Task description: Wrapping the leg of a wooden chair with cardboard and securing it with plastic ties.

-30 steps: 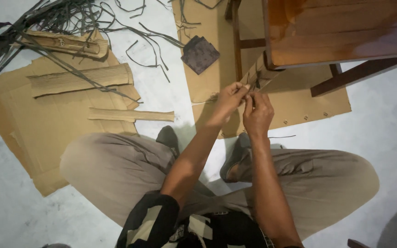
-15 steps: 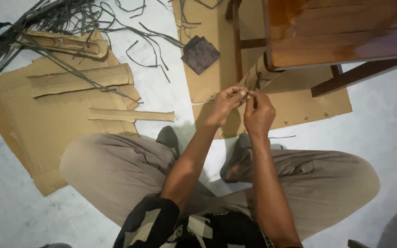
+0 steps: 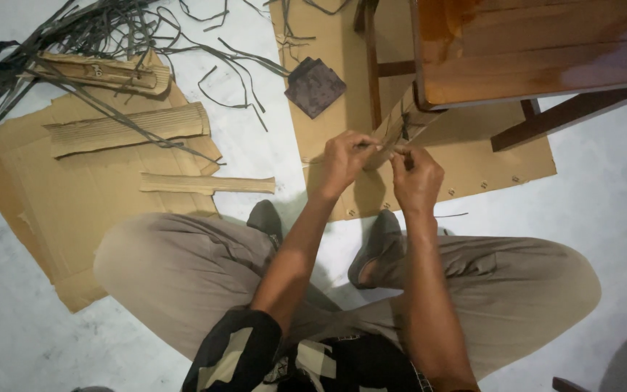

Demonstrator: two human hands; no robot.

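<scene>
Hands closer on thin tan strip

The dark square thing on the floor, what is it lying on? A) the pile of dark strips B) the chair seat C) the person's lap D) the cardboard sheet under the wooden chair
D: the dark square lies flat on the cardboard sheet that runs under the wooden chair, beyond both hands and apart from the dark strips.
</scene>
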